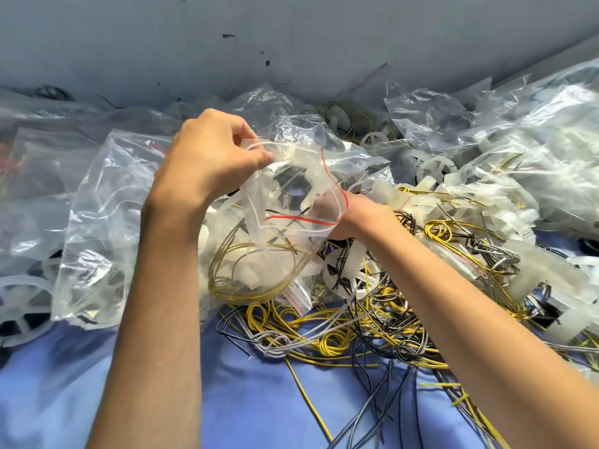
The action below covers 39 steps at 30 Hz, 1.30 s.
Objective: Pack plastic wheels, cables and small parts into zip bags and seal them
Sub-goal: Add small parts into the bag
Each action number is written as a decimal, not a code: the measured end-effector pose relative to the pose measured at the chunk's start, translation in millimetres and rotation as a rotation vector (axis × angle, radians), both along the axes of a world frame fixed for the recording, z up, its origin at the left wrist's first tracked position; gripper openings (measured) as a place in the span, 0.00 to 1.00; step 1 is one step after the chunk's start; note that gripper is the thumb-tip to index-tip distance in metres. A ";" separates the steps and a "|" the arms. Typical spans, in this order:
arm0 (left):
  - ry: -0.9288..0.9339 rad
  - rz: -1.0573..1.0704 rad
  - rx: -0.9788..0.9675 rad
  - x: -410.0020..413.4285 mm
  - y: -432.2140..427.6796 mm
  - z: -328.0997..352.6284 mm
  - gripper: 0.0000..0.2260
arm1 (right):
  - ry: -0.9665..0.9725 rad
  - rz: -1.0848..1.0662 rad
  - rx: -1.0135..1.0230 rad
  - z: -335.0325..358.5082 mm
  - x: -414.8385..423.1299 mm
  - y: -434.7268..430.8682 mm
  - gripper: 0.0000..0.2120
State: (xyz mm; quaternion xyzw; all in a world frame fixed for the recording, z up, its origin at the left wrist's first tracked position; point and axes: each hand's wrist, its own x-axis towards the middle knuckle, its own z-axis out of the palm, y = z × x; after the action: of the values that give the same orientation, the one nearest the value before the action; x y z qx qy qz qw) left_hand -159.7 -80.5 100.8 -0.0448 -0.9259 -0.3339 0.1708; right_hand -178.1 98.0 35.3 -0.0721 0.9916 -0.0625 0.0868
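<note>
A clear zip bag [291,176] with a red line along its mouth hangs open above the pile. My left hand [210,157] pinches the bag's upper lip between thumb and fingers. My right hand [350,212] reaches into the mouth from the right; its fingers are inside the plastic and only blurrily seen. White plastic parts show through the bag. Below lies a filled bag [252,267] holding a coil of yellow cable. A loose white wheel [346,273] sits under my right wrist. Tangled yellow, grey and black cables [340,332] spread over the blue cloth [243,400].
Packed zip bags lie at the left [97,222] and at the back right [431,121]. More white wheels [431,166] and small parts are heaped at the right. A white wheel [22,306] shows at the left edge. A grey wall rises behind.
</note>
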 end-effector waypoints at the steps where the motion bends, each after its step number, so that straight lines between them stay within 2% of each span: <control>1: -0.002 0.000 -0.004 -0.6 0.0 -0.1 0.08 | 0.027 0.012 -0.003 0.2 2.4 -2.1 0.11; 4: -0.006 -0.007 -0.002 -0.8 -1.3 -0.1 0.08 | 0.100 0.038 0.008 -0.7 6.6 -6.4 0.15; 8: 0.005 -0.011 -0.010 0.2 -3.2 -0.6 0.08 | 0.103 -0.005 -0.040 2.1 6.9 -3.4 0.08; 12: -0.012 -0.011 -0.005 -0.9 -2.8 -0.7 0.08 | 0.192 0.059 -0.105 32.1 10.1 11.4 0.10; 15: -0.016 -0.019 0.000 0.5 0.9 0.0 0.09 | 0.252 0.001 -0.323 50.5 22.2 28.1 0.10; 20: -0.005 -0.059 -0.011 4.5 10.5 0.8 0.07 | 0.474 -0.017 -0.594 56.4 41.7 40.9 0.06; 23: -0.019 -0.087 -0.016 5.4 20.1 0.0 0.08 | 0.471 0.040 -0.869 60.4 46.6 42.5 0.06; 25: -0.016 -0.096 -0.006 5.9 28.3 -1.0 0.09 | 0.424 0.120 -0.959 63.0 50.1 43.6 0.05; 28: -0.013 -0.135 0.017 8.3 39.3 -2.2 0.09 | 0.315 0.235 -0.924 63.6 53.6 42.5 0.06; 33: 0.002 -0.147 0.011 10.6 45.4 -1.6 0.09 | 0.163 0.273 -0.663 59.1 54.2 35.5 0.16; 36: 0.002 -0.145 0.040 10.1 40.3 0.3 0.10 | 0.093 0.289 -0.673 58.7 54.9 34.6 0.23; 39: -0.003 -0.146 0.044 9.9 35.9 1.4 0.11 | 0.091 0.291 -0.741 60.0 57.0 35.7 0.21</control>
State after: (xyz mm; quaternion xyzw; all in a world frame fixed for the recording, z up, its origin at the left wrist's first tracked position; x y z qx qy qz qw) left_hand -149.7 -44.6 102.2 -0.1078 -0.9128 -0.3659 0.1459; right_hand -121.1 133.7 95.3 -0.2409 0.8843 -0.3995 0.0188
